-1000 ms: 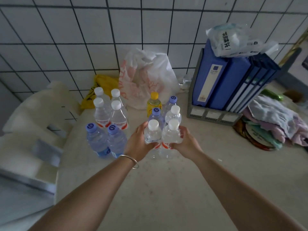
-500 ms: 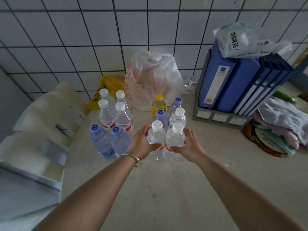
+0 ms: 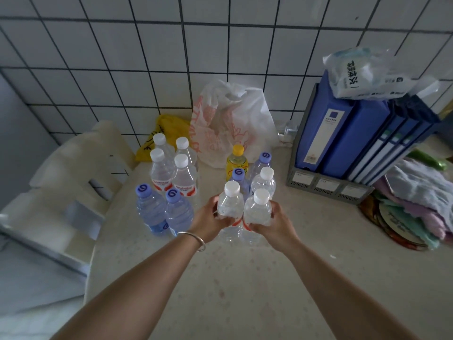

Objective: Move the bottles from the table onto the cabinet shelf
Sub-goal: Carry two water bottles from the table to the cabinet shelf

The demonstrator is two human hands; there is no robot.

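Observation:
Two clear white-capped water bottles stand side by side mid-table. My left hand (image 3: 208, 220) grips the left bottle (image 3: 229, 204) and my right hand (image 3: 274, 223) grips the right bottle (image 3: 257, 209). Behind them stand another white-capped bottle (image 3: 264, 181), two purple-capped bottles (image 3: 239, 176) and a yellow bottle (image 3: 236, 160). To the left is a group of several white-capped bottles (image 3: 171, 173) and two purple-capped blue bottles (image 3: 161, 209). All rest on the speckled table (image 3: 245, 278). No cabinet shelf is clearly in view.
A white plastic bag (image 3: 232, 126) and a yellow bag (image 3: 169, 128) lean on the tiled wall. Blue file boxes in a grey rack (image 3: 355, 143) stand at the right, a packet (image 3: 367, 72) on top. Folded cloths (image 3: 416, 204) lie far right. A cream chair (image 3: 66, 175) sits left.
Both hands stay closed on the same two bottles. The bottles sit slightly higher and nearer in view; the camera has tilted a little.

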